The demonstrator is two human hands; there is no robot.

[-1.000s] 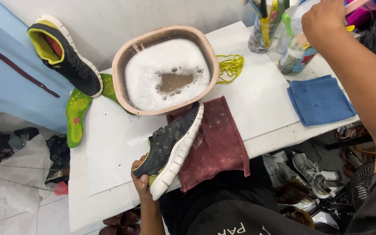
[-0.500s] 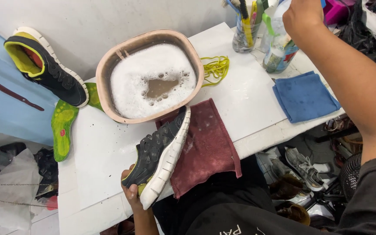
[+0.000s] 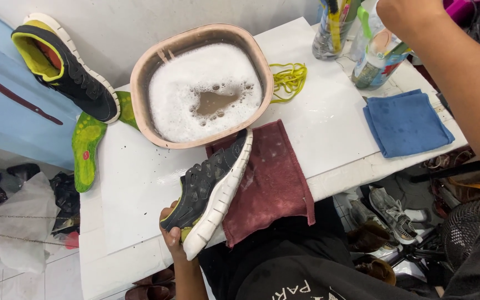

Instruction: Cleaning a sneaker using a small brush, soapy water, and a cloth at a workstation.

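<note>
Our left hand grips the heel of a dark sneaker with a white sole, fingers wrapped under the back end. The shoe lies on its side and runs away from the hand, its toe up against the rim of the tan basin of sudsy water, its sole edge over the maroon towel just to the hand's right. Our right hand is raised far across the white table, over the jar of brushes and the bottle; its fingers are cut off by the frame, so we cannot tell whether it holds anything. We judge the sneaker light, flexible in the upper, firm at the heel, and probably slippery with suds, so the heel counter is the surest hold.
</note>
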